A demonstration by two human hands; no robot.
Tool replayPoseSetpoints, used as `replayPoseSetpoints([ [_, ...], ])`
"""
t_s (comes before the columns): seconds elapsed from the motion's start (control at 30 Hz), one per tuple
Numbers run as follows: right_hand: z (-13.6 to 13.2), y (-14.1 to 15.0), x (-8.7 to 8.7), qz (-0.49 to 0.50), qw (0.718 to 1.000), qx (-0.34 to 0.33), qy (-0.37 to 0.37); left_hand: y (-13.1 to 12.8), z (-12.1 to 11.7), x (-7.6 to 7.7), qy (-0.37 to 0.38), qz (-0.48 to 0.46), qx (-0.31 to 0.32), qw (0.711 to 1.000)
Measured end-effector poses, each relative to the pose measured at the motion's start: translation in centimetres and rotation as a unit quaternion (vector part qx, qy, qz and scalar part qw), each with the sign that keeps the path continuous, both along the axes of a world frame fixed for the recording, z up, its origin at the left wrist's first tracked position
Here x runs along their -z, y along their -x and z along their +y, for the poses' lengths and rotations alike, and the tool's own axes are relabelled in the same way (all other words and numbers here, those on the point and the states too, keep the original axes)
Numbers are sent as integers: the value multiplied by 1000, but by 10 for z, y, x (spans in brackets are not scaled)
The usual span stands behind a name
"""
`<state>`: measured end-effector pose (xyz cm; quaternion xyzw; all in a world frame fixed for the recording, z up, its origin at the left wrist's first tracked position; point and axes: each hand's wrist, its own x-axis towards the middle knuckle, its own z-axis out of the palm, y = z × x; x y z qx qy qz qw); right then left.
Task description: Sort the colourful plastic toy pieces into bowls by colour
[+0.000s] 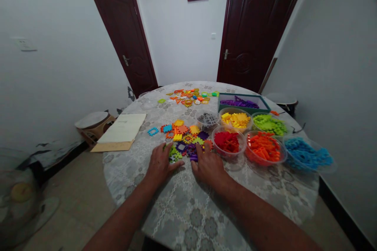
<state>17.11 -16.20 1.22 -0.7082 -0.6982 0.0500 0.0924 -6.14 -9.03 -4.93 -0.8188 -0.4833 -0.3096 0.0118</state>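
Observation:
A loose pile of coloured plastic interlocking pieces [185,135] lies on the round table [182,208] in front of me. My left hand [160,164] rests palm down at the pile's near left edge, fingers curled over green pieces [174,153]. My right hand [208,165] lies at the near right edge, fingers bent onto purple pieces [191,151]. Whether either hand grips a piece is hidden by the fingers.
Clear bowls hold sorted pieces: red [226,142], orange [263,147], blue [306,153], green [269,123], yellow [235,119], dark [207,118]. A green tray [243,102] holds purple pieces. A second pile [188,97] lies farther back. A flat cardboard box [120,132] overhangs the left edge.

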Motion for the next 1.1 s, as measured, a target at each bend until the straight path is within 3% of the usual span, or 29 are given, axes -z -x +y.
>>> replayPoseSetpoints([
  [0.37, 0, 0, 15, 39, 990, -130, -35, 0, -11, -14, 34, -10, 98, 995],
  [0.6, 3, 0, 22, 69, 985, -150, -54, -2, -12, -20, 64, -32, 109, 991],
  [0.8, 3, 1, 21, 75, 985, -144, -52, 17, -3, -15, 147, -48, 164, 974],
  [0.93, 4, 2, 19, 77, 986, -139, -48, 30, 1, -18, 188, 2, 224, 956],
  [1.1, 5, 2, 20, 76, 986, -138, -50, 30, -3, -21, 149, 99, 232, 956],
])
